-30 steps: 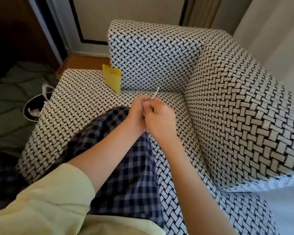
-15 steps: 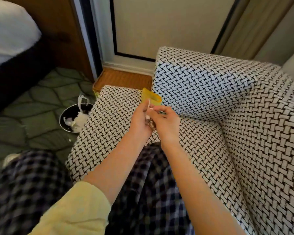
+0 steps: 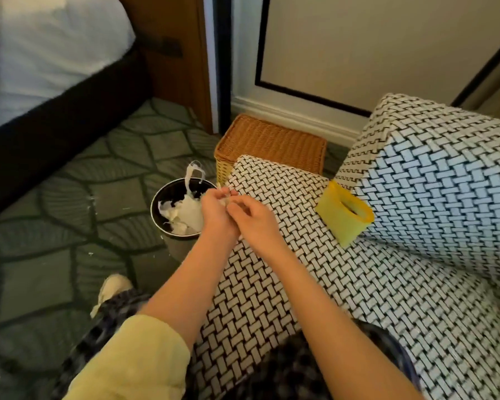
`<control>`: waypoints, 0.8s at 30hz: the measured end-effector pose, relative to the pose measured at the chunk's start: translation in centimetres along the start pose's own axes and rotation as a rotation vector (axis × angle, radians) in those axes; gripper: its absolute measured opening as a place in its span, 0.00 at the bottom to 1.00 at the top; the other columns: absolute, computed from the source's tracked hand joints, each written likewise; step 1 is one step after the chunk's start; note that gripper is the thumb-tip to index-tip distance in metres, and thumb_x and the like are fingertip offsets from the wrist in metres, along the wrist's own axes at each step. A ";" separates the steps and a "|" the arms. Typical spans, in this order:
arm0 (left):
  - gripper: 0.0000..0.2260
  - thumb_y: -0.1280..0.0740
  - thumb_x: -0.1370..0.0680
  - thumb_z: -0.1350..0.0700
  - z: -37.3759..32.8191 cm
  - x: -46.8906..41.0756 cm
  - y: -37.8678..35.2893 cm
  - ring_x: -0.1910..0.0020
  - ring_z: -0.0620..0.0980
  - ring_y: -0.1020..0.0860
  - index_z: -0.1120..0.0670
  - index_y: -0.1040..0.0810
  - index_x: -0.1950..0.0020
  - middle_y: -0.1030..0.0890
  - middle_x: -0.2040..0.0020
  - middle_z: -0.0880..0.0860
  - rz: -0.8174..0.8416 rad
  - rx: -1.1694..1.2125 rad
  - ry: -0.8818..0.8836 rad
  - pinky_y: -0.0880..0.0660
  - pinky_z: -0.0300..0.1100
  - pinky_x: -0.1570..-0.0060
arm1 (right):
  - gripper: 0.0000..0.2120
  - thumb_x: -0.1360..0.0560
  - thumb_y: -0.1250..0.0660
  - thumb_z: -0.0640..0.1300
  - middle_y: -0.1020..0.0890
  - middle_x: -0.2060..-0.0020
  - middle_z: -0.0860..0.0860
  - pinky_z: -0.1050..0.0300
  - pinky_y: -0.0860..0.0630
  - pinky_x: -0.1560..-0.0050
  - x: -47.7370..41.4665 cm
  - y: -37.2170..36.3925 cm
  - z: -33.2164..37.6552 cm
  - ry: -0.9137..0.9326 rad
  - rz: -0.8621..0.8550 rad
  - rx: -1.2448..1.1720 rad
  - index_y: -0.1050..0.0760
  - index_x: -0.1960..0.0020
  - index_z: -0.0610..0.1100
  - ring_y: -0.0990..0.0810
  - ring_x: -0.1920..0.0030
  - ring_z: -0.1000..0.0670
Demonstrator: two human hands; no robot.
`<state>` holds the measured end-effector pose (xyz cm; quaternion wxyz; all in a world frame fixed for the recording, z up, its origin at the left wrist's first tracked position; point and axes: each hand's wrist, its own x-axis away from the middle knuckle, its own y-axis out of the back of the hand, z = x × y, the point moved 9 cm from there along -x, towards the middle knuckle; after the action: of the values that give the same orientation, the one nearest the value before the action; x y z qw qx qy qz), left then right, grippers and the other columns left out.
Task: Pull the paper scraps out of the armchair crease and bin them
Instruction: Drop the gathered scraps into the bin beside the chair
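Scraps of whitish paper (image 3: 225,199) are sitting bunched between the two hands, right at the outer edge of the armchair's cushion and just beside the bin. So they're out of the crease but not dropped yet. They're tiny and blurry, and I can't tell how many bits there are. The left hand (image 3: 214,217) is curling its fingers around them. The right hand (image 3: 256,223) is pinching at the same little wad with its fingertips, with both hands pressed close together.

I'm reading this as the binning step. The next move is looking simple: get the hands out over the round black metal bin (image 3: 156,210) and let go. It'll probably take rubbing the fingers apart too, since light paper likes to cling. A crumpled white plastic liner (image 3: 182,216) is filling the bin, with a loop handle sticking up, so the opening is looking a bit cramped.

The boxy armchair (image 3: 272,284) is wearing a black-and-white basketweave fabric that looks nubby and firm. A squashed yellow tube-like thing (image 3: 344,219), maybe card or plastic, is sitting wedged in the crease below the upright block, so there may be more digging to do. Behind that, a tan wicker box (image 3: 269,142) is standing on green leaf-patterned carpet (image 3: 70,197).
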<state>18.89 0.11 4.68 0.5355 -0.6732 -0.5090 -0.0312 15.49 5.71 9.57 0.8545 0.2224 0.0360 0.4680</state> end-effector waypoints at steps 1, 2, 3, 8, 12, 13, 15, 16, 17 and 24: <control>0.13 0.49 0.24 0.60 -1.3 -1.4 0.9 0.73 0.46 0.36 0.55 0.38 0.69 0.34 0.69 0.51 -0.014 0.008 -0.012 0.35 0.37 0.70 | 0.13 0.22 0.40 0.47 0.22 0.53 0.55 0.70 0.29 0.60 -1.2 -1.7 -0.1 -0.005 0.044 -0.017 0.25 0.39 0.47 0.26 0.58 0.59; 0.14 0.49 0.24 0.60 -2.4 -2.6 1.7 0.73 0.46 0.36 0.55 0.39 0.70 0.34 0.70 0.51 -0.025 0.010 -0.029 0.35 0.38 0.70 | 0.13 0.23 0.39 0.47 0.23 0.57 0.57 0.71 0.32 0.63 -2.4 -3.0 -0.3 -0.010 0.070 -0.024 0.26 0.39 0.48 0.28 0.60 0.60; 0.14 0.49 0.24 0.60 -3.0 -3.4 2.3 0.74 0.46 0.35 0.54 0.40 0.70 0.35 0.71 0.51 -0.031 0.013 -0.036 0.34 0.39 0.69 | 0.14 0.23 0.38 0.46 0.26 0.61 0.59 0.71 0.34 0.64 -3.0 -3.6 -0.5 -0.009 0.078 -0.015 0.26 0.38 0.48 0.29 0.63 0.62; 0.09 0.45 0.27 0.58 -6.4 -9.3 6.5 0.66 0.51 0.28 0.57 0.31 0.65 0.28 0.65 0.55 -0.085 -0.150 0.016 0.28 0.44 0.59 | 0.13 0.22 0.39 0.44 0.21 0.50 0.50 0.60 0.26 0.50 -9.0 -8.8 -1.7 -0.080 0.077 -0.008 0.27 0.38 0.45 0.23 0.50 0.53; 0.11 0.44 0.28 0.60 -7.6 -12.4 8.1 0.61 0.53 0.25 0.59 0.29 0.48 0.25 0.58 0.57 -0.107 -0.516 0.162 0.28 0.45 0.63 | 0.14 0.21 0.41 0.45 0.21 0.43 0.46 0.51 0.26 0.42 -14.0 -11.3 -3.9 -0.154 0.142 0.104 0.27 0.38 0.44 0.23 0.43 0.46; 0.12 0.44 0.29 0.63 -8.3 -13.4 8.2 0.62 0.53 0.26 0.60 0.30 0.47 0.26 0.60 0.57 -0.122 -0.563 0.139 0.29 0.45 0.66 | 0.14 0.21 0.41 0.45 0.22 0.42 0.45 0.50 0.26 0.41 -15.2 -11.7 -3.9 -0.126 0.164 0.141 0.27 0.38 0.43 0.24 0.42 0.46; 0.13 0.43 0.29 0.66 -9.4 -15.7 8.7 0.61 0.52 0.26 0.60 0.29 0.46 0.27 0.61 0.57 -0.165 -0.608 0.098 0.29 0.45 0.67 | 0.16 0.21 0.43 0.45 0.22 0.40 0.45 0.52 0.28 0.39 -17.3 -12.8 -4.1 -0.070 0.204 0.201 0.27 0.35 0.43 0.25 0.39 0.46; 0.12 0.43 0.28 0.67 -9.7 -16.4 9.1 0.61 0.52 0.26 0.60 0.29 0.46 0.27 0.61 0.57 -0.199 -0.615 0.082 0.28 0.46 0.66 | 0.16 0.20 0.43 0.44 0.23 0.39 0.45 0.53 0.29 0.37 -18.1 -13.3 -4.4 -0.061 0.225 0.212 0.28 0.35 0.42 0.26 0.38 0.46; 0.10 0.42 0.27 0.67 -10.0 -17.3 9.6 0.60 0.52 0.26 0.60 0.28 0.48 0.26 0.61 0.57 -0.242 -0.616 0.067 0.27 0.46 0.65 | 0.16 0.20 0.44 0.44 0.23 0.39 0.44 0.52 0.30 0.37 -18.9 -14.0 -5.0 -0.072 0.252 0.215 0.27 0.36 0.42 0.26 0.38 0.46; 0.09 0.39 0.26 0.66 -12.3 -22.4 13.9 0.55 0.55 0.23 0.59 0.26 0.48 0.24 0.61 0.57 -0.438 -0.688 -0.025 0.26 0.49 0.44 | 0.17 0.22 0.46 0.42 0.27 0.61 0.45 0.59 0.31 0.71 -23.1 -16.8 -11.9 -0.575 0.317 0.060 0.30 0.35 0.39 0.27 0.64 0.45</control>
<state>24.29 -22.51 -12.83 0.2534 -0.6890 -0.6067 -0.3050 12.48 -16.80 -11.47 0.7394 0.3733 -0.2279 0.5118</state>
